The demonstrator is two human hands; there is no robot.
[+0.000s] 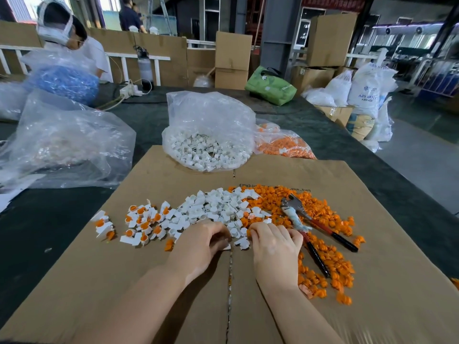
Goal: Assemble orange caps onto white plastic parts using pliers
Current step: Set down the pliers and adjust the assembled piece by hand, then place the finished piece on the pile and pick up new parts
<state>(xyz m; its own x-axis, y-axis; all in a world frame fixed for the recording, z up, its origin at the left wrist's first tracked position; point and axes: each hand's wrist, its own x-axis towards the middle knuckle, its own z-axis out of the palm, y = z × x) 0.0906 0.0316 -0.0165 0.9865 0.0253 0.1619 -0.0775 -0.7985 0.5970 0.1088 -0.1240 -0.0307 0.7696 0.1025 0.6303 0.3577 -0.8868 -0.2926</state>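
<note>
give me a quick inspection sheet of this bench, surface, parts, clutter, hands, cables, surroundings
surface: flattened brown cardboard sheet on a dark table
job's things: loose white plastic parts; loose orange plastic caps; capped pieces; red-handled metal pliers lying unheld
clutter: clear bag of white parts; clear bag of orange caps; crumpled clear bags
hands: left hand and right hand curled at the piles; contents hidden
cables: white power strip
surroundings: cardboard boxes, white sacks, another person
</note>
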